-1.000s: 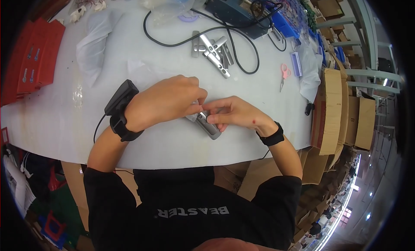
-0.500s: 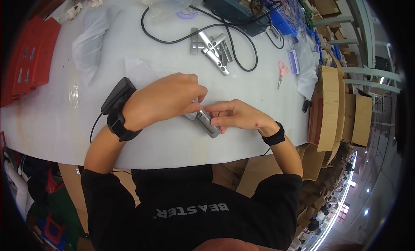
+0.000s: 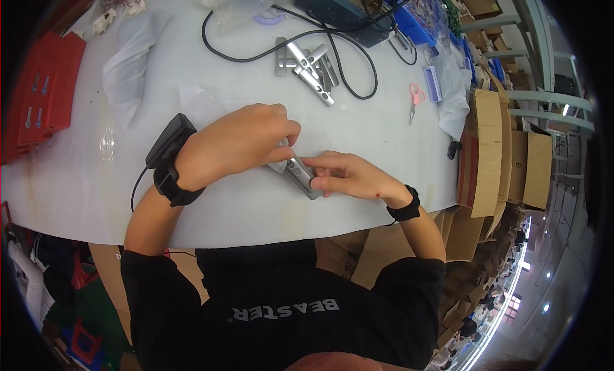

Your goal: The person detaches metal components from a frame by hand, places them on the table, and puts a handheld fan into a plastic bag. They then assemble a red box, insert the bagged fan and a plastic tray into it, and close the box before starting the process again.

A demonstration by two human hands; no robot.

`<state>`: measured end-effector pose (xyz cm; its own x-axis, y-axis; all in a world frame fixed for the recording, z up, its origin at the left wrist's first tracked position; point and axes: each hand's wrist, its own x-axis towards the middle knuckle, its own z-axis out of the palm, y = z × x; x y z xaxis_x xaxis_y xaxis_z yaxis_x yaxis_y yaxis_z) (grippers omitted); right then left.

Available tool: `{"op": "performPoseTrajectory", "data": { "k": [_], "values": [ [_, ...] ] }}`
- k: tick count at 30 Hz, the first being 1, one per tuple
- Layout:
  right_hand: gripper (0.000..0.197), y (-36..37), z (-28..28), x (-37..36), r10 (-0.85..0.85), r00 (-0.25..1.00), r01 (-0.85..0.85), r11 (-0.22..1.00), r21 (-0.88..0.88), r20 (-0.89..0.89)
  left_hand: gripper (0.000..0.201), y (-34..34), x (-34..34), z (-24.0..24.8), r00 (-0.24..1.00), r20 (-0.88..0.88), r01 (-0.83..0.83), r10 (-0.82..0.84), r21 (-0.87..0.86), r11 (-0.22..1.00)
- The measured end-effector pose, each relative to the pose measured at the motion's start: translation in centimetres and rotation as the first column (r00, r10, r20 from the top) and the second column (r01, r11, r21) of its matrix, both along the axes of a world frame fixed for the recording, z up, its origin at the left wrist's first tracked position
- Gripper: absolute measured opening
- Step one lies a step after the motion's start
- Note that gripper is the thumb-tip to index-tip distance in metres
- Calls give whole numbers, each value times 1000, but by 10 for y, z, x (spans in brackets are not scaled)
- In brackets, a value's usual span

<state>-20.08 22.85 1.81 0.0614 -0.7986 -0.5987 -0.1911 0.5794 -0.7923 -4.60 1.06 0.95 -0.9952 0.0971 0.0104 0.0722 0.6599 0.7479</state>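
Observation:
Close in front of me, a silver-grey elongated casing [image 3: 299, 176] with small openings along its top lies slanted between my two hands. My right hand [image 3: 352, 175] grips its near end, thumb on top and fingers along the far side. Over the other end, my left hand [image 3: 233, 144] is closed, its thumb and fingers pinched together by a bit of whitish, see-through plastic [image 3: 277, 165]. That plastic seems to wrap the casing's upper end, partly hidden under the fingers. Farther off, several similar silver casings [image 3: 313, 83] lie in a loose pile.
A black cable [image 3: 246, 63] loops around the pile from a dark box-shaped device [image 3: 339, 16]. Pink-handled scissors [image 3: 414, 99] lie to the right, near a small purple-and-white box [image 3: 433, 83]. Red drawers [image 3: 48, 89] stand at the left; cardboard boxes [image 3: 487, 153] stand beyond the table's right edge.
Both hands keep their hold on the casing and plastic. The whole view has shifted slightly; the right fingers have moved a little along the casing.

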Motion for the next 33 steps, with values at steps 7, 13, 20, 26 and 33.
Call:
{"op": "performPoseTrajectory", "data": {
  "k": [7, 13, 20, 26, 33],
  "values": [
    [52, 13, 8, 24, -100, 982, 94, 994, -50, -159, 17, 1, 1, 2, 1000, 9, -3, 3, -22, 1000],
    [50, 12, 7, 34, -149, 955, 99, 975, -201, -256, 23, -3, 2, -1, 1000, -7, 3, -3, 4, 1000],
    [43, 22, -23, 87, -358, 571, -298, 748, -593, -739, 39, -20, 0, -2, 999, -43, 19, -16, 79, 997],
    [41, 17, -23, 100, -433, 460, -257, 771, -583, -775, 44, -24, 2, 10, 1000, 20, -4, 4, -19, 1000],
    [39, 9, -15, 97, -433, 457, -213, 795, -568, -777, 42, -26, 2, 0, 998, -39, 46, -46, -4, 999]
  ]
}}
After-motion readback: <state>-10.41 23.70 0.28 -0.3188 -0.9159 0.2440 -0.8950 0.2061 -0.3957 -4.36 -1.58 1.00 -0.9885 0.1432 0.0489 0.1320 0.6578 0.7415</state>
